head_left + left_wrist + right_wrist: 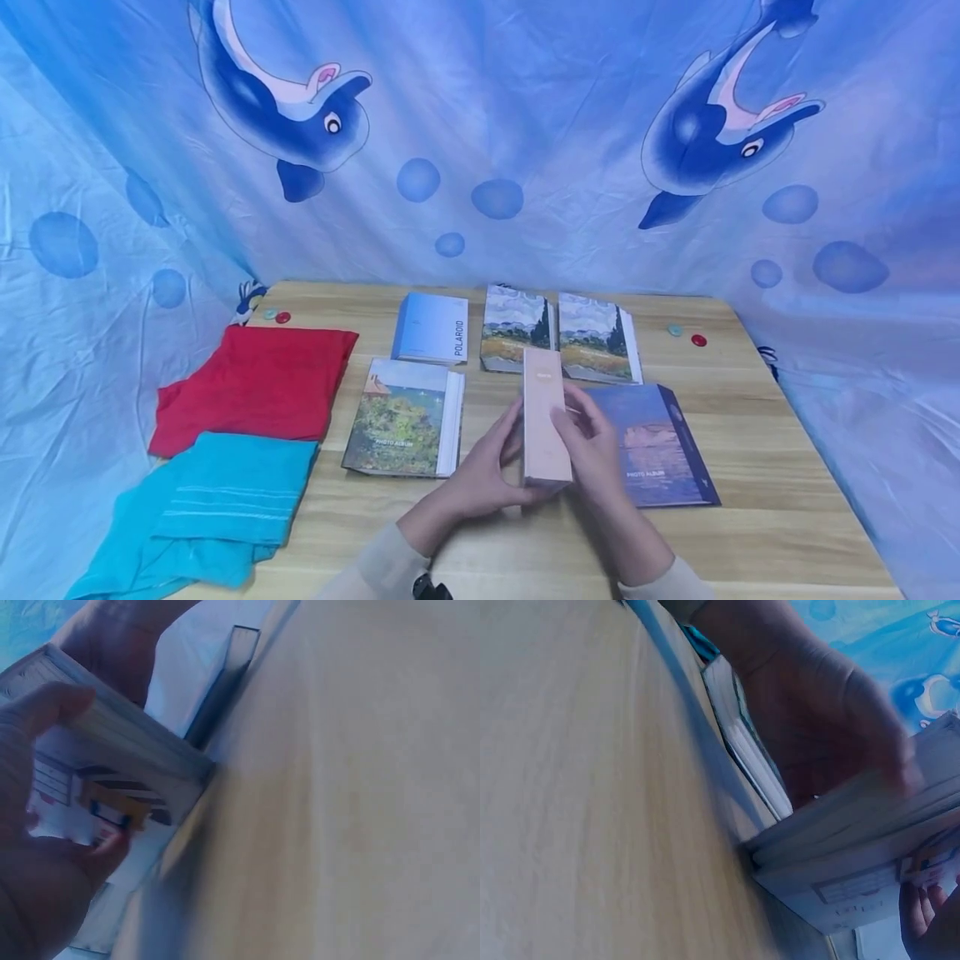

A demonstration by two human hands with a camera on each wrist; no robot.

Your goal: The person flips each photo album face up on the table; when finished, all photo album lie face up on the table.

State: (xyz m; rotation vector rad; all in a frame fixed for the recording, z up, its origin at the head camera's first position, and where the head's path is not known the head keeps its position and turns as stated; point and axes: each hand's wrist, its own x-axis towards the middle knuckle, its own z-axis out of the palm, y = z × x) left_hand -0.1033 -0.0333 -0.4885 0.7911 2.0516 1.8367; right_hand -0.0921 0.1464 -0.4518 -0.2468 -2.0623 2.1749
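A thick photo album [546, 417] with a pale pink spine stands on edge at the front middle of the table, spine upward. My left hand [480, 475] grips it from the left, the thumb near its front end. On the other side my right hand [592, 442] holds it, thumb along the spine and fingers curled over the far side. In the left wrist view its cover [120, 795] shows a printed picture, and its lower edge is close to or on the wood; contact is unclear. Behind my right hand lies a dark blue photo album [652, 450], partly covered by it.
A garden-picture album [401, 417] lies left of my hands. Farther back are a blue Polaroid album [431, 327] and two landscape albums [516, 321]. Red cloth [255, 383] and turquoise cloth [225, 500] lie at left. Small red and green discs [699, 340] sit near both back corners.
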